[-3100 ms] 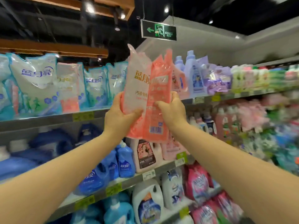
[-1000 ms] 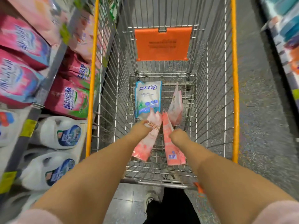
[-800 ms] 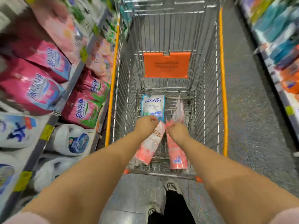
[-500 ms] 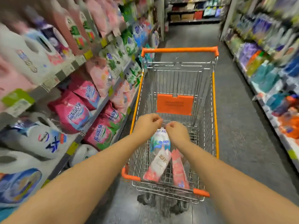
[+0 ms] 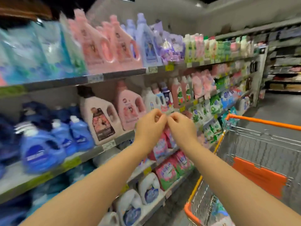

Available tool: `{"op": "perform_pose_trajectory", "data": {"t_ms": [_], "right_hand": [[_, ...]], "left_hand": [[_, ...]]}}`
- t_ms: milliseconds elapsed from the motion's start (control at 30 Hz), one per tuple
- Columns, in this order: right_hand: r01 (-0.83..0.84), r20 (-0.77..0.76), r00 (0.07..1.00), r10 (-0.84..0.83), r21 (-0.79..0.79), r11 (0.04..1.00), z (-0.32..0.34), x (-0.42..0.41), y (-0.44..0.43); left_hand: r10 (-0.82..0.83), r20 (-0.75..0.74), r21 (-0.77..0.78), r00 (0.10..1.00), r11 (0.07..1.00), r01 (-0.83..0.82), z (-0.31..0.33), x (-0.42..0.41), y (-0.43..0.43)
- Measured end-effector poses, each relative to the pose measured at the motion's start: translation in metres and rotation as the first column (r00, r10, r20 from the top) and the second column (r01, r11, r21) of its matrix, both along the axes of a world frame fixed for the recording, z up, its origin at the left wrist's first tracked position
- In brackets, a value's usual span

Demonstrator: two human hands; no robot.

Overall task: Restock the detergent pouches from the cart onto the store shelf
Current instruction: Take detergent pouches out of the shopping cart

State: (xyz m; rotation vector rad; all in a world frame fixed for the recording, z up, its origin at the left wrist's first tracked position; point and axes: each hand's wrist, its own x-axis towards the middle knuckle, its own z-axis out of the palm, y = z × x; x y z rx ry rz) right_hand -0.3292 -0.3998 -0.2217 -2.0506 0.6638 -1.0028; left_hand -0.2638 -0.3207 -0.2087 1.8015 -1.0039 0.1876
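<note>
My left hand [image 5: 150,123] and my right hand [image 5: 180,127] are raised side by side in front of the middle shelf, fingers curled in a pinch. Each seems to pinch the top of a pink detergent pouch [image 5: 167,133]; a pink strip shows between the wrists and the rest is hidden behind my hands and forearms. The wire cart [image 5: 260,144] with orange trim stands at the right, and a blue-white pouch [image 5: 219,211] lies in its bottom. Blue-white pouches [image 5: 32,51] stand in a row on the top shelf [image 5: 114,75] at the left.
Pink and lilac jugs [image 5: 104,46] fill the top shelf to the right of the pouches. Blue bottles [image 5: 48,144] and cream and pink jugs [image 5: 101,118] stand on the middle shelf. Pink bags and white jugs sit lower. The grey aisle floor [image 5: 280,105] runs past the cart.
I lifted two pink pouches out of the cart and swung up and left. My hands now hang before the shelves instead of over the cart basket.
</note>
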Motion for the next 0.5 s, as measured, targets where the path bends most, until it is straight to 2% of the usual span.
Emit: {"op": "perform_pose_trajectory", "data": {"t_ms": [233, 500], "right_hand": [[-0.280, 0.038, 0.956, 0.291, -0.178, 0.943, 0.069, 0.099, 0.116], [-0.424, 0.153, 0.869, 0.470, -0.258, 0.868, 0.144, 0.217, 0.232]], "left_hand": [[0.252, 0.148, -0.027, 0.956, 0.968, -0.251, 0.076, 0.081, 0.147], [0.460, 0.282, -0.071, 0.842, 0.885, -0.460, 0.152, 0.168, 0.305]]}}
